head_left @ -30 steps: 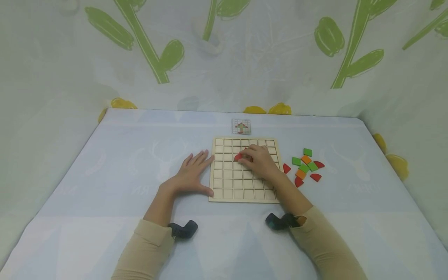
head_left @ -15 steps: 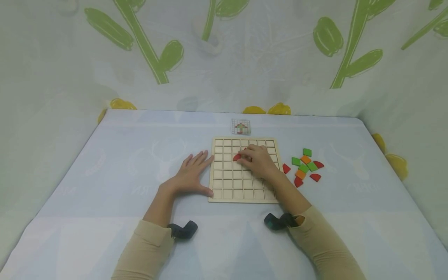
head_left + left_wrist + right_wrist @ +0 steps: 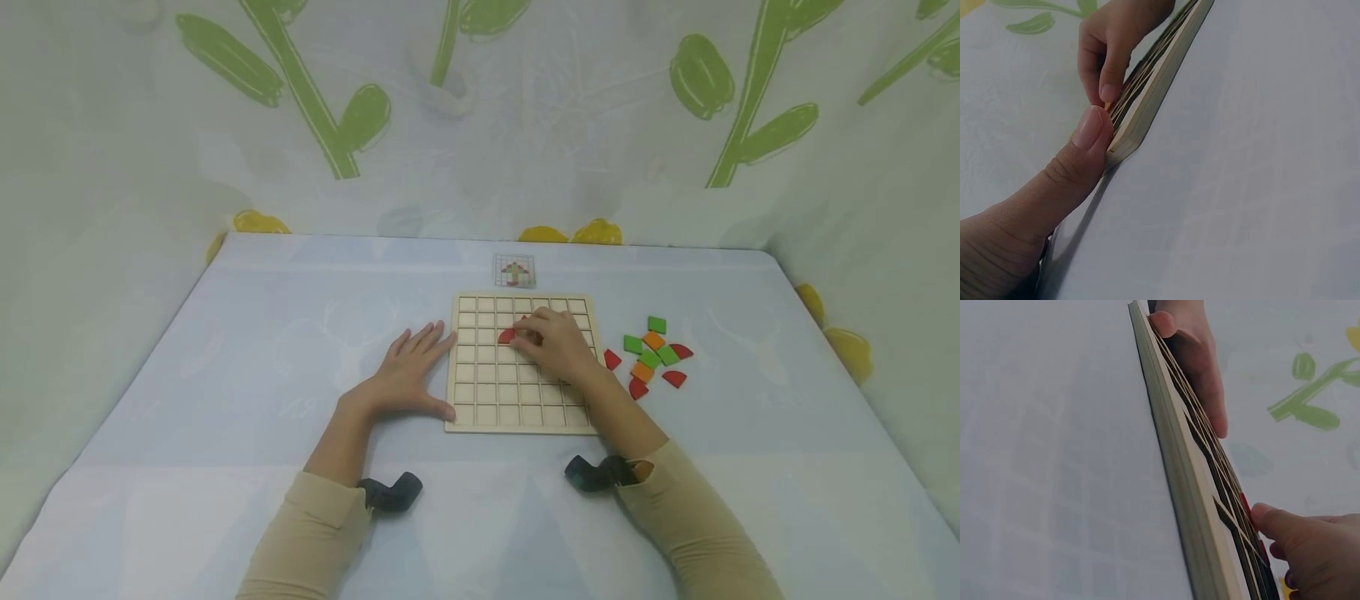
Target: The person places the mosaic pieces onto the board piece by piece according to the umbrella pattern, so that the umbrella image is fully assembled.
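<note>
A wooden grid board (image 3: pixel 486 392) lies on the table. My left hand (image 3: pixel 408 375) rests at its left edge with fingers spread; in the left wrist view the thumb (image 3: pixel 1079 150) presses the board's near corner. Over the upper middle of the grid, my right hand (image 3: pixel 555 340) has its thumb and fingertips curled together at a red quarter-circle tile (image 3: pixel 507 336), pinching it at the board. Another bit of red tile (image 3: pixel 525 317) shows just behind the fingers. In the right wrist view, the thumb touches a red tile (image 3: pixel 1246 506) low against the grid.
To the right of the board lie loose tiles: several green squares (image 3: pixel 657 324), orange squares (image 3: pixel 653 341) and red quarter-circles (image 3: pixel 674 379). A small pattern card (image 3: pixel 514 271) with a gridded picture lies behind the board. Dark wrist devices (image 3: pixel 393 492) sit at both cuffs.
</note>
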Motion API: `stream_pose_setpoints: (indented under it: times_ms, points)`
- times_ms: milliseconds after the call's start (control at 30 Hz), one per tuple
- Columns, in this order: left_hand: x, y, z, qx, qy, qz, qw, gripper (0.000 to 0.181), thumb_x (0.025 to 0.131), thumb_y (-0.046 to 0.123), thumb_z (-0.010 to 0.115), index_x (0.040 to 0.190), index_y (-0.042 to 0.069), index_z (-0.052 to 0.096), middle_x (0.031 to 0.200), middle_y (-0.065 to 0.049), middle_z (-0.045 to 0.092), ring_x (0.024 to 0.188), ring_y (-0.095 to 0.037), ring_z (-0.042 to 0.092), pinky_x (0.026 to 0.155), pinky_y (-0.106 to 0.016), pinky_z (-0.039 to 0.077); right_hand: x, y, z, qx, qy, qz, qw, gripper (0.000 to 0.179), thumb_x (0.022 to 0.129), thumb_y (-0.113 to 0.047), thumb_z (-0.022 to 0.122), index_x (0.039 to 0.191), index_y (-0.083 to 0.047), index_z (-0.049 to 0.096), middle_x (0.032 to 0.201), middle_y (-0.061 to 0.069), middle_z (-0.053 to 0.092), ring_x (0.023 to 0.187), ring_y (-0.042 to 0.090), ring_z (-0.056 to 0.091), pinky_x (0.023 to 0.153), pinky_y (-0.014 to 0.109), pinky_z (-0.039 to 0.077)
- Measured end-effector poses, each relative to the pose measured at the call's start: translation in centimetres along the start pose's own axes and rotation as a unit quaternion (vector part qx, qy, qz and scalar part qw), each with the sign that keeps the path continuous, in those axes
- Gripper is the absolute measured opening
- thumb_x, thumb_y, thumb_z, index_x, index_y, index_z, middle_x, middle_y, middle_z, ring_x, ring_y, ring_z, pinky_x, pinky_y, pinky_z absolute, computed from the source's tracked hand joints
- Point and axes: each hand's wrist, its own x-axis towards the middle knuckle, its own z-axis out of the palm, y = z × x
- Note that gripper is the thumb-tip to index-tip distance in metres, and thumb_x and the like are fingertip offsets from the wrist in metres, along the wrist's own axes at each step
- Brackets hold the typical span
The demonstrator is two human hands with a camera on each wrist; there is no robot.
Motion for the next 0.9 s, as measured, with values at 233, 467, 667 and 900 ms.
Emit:
stream_pose_setpoints:
  times_ms: [233,467,667,900]
  points:
    - [0.0,0.1,-0.1,-0.008,0.001,0.005,1.0000,0.119,0.061,0.061,0.078,0.151,0.009,0.020,0.158,-0.015,0.009,0.146,-0.030,0.004,0.116,-0.051,-0.002,-0.9,0.2,-0.7,-0.005,0.022,-0.008,0.9997,0.023,0.081,-0.022,0.075,0.101,-0.010,0.074,0.076,0.001,0.057,0.070,0.016,0.050,0.072,0.036,0.038]
    - [-0.1,0.1,-0.2,-0.009,-0.001,0.005,0.9999,0.119,0.061,0.060,0.078,0.151,0.009,0.019,0.158,-0.016,0.008,0.146,-0.031,0.003,0.116,-0.051,-0.003,-1.9,0.4,-1.4,-0.003,0.037,-0.012,0.9992,0.024,0.078,-0.019,0.077,0.097,-0.005,0.074,0.078,0.004,0.059,0.069,0.018,0.053,0.069,0.036,0.040]
    - [-0.1,-0.1,-0.3,-0.009,-0.006,0.004,0.9999,0.120,0.062,0.061,0.078,0.152,0.010,0.018,0.159,-0.014,0.006,0.147,-0.029,0.001,0.116,-0.049,-0.004,-2.5,0.5,-1.9,-0.004,0.014,0.023,0.9996,0.026,0.081,-0.023,0.075,0.102,-0.007,0.074,0.084,0.003,0.062,0.076,0.018,0.055,0.076,0.037,0.041]
    - [0.0,-0.1,-0.3,-0.009,-0.007,0.002,0.9999,0.119,0.062,0.061,0.078,0.152,0.010,0.019,0.159,-0.014,0.007,0.147,-0.029,0.002,0.116,-0.050,-0.003,-3.3,0.6,-2.6,-0.006,-0.009,0.049,0.9988,0.031,0.083,-0.028,0.073,0.107,-0.010,0.072,0.091,0.004,0.064,0.084,0.020,0.057,0.079,0.038,0.040]
